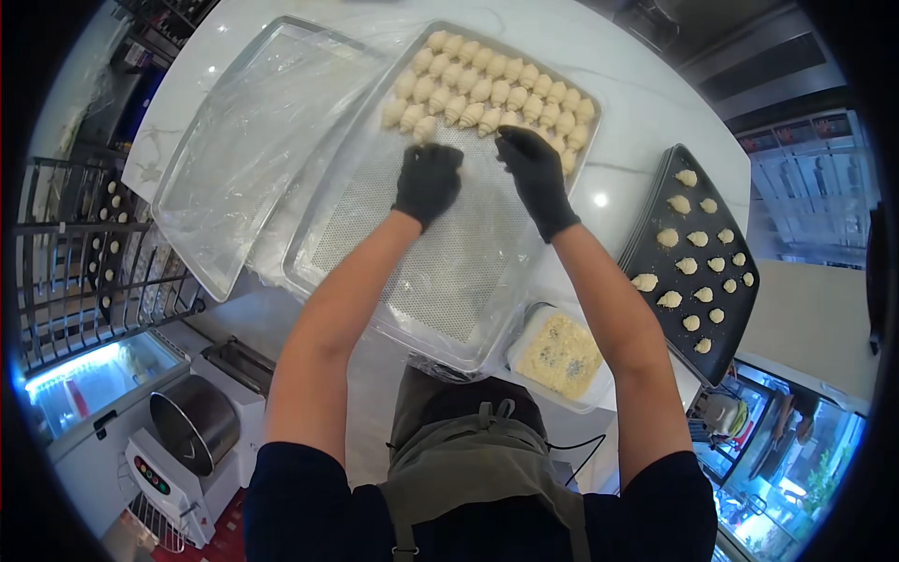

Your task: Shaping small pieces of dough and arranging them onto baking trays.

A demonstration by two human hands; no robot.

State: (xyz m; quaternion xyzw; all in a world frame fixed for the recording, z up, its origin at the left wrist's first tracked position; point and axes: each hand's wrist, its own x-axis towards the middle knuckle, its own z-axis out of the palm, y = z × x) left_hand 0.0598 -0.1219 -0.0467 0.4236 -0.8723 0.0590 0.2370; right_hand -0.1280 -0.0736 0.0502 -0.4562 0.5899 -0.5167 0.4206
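In the head view, we judge the step in hand to be handling shaped dough rolls, which lie in close rows across the far part of a perforated tray. Our left hand, gloved in black, has its fingers bunched narrow against the near roll; we cannot tell whether it grips it. Our right hand is part-open, thumb apart from the fingers, at the rows' near edge. More dough pieces, spaced apart, sit on the black tray to our right. The next move, we think, calls for a light pinch that spares neighbouring rolls.
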